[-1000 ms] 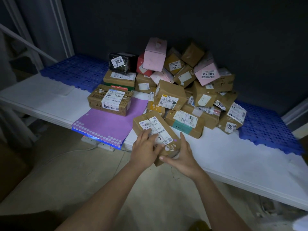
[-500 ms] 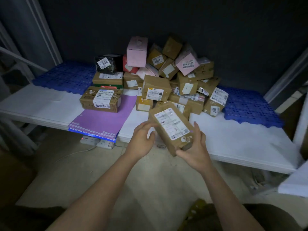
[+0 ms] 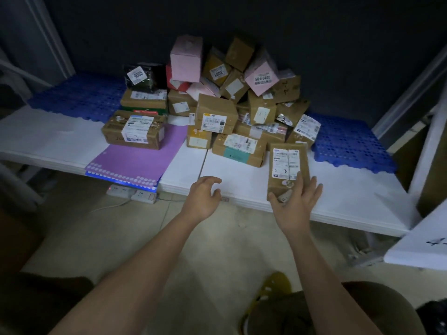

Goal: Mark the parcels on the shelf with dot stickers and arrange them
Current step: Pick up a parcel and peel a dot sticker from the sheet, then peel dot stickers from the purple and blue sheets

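A brown parcel with a white label lies lengthwise on the white shelf, right of the pile. My right hand holds its near end, thumb at the left corner and fingers spread over the top. My left hand hovers at the shelf's front edge with loosely curled fingers, holding nothing. A purple sheet of dot stickers lies on the shelf to the left, and one labelled brown box sits on its far end. Several brown and pink parcels form a heap against the dark back wall.
Blue plastic mats lie on the shelf at the back left and at the right. A power strip sits on the floor under the shelf edge. A white board juts in at the right.
The brown parcel has gone from in front of the sticker sheet to the right and now lies on the shelf beside the heap. My left hand has let go of it.
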